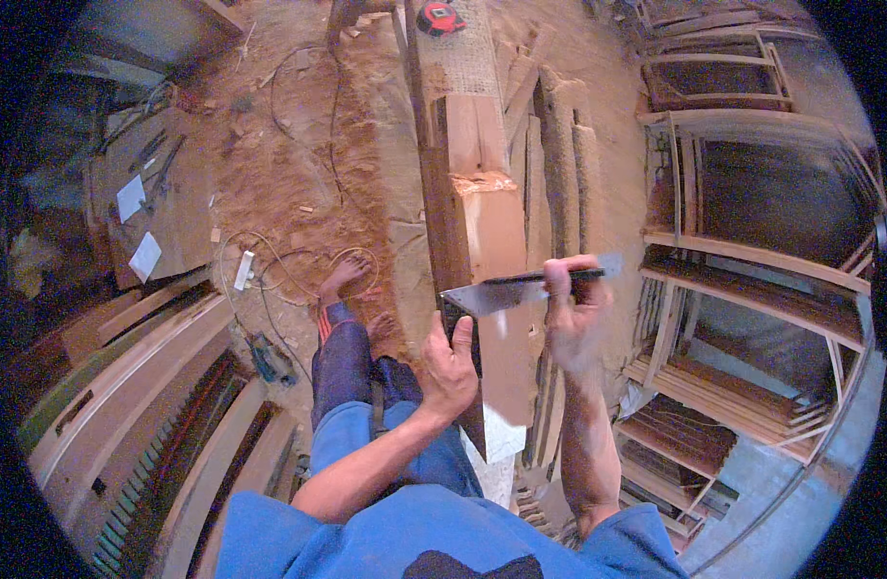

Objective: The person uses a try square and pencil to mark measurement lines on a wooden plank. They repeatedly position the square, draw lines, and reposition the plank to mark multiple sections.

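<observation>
Mid-frame, a metal blade [489, 297] sits crosswise over the beam [506, 376]. Right hand [573, 314] has thumb and fingers pinched on it toward its right end; left hand [450, 372] is part open by the other end, can't tell if it's gripping. Looks like the lining-up step; next move probably calls for keeping it steady.

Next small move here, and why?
I'd probably have the right hand draw the dark pencil-like stick along the metal square: its blade lies across the wooden beam, the stick sits close along it, and the left hand holds the square's dark end at the beam's left edge.
</observation>
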Motion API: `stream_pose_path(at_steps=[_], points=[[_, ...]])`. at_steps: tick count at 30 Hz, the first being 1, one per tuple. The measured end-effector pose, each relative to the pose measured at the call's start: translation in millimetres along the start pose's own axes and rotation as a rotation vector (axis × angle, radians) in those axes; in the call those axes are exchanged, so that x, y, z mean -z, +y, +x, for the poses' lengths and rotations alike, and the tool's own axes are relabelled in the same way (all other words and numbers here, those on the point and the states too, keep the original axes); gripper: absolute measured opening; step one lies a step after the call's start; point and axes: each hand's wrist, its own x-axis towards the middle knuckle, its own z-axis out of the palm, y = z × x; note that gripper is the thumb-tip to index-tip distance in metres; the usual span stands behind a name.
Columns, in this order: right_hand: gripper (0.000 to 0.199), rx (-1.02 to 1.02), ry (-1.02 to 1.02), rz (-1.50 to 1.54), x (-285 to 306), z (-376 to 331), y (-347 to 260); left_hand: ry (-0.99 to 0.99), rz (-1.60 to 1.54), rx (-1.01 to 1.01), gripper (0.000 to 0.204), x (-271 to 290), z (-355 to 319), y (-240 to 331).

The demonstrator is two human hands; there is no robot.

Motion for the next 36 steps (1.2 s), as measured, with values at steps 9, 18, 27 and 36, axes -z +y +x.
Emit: stream_pose_path(at_steps=[9,18,27,36], points=[[0.017,0.141,-0.150,0.028,-8.8,-2.5,-4.7,0.015,-0.132,-0.018,0.056,3.3,-0.5,14.7],[0.020,0.070,0.103,-0.123,40.0,18.6,13.2,0.039,-0.025,-0.006,0.059,-2.1,0.8,7.3],[0.022,0.050,0.250,0.034,34.4,-1.1,8.8,0.050,-0.131,-0.097,0.060,-1.2,27.5,14.9],[0.017,0.007,0.305,0.059,31.0,2.2,2.4,0.019,-0.193,-0.054,0.054,-0.2,34.3,19.1]])
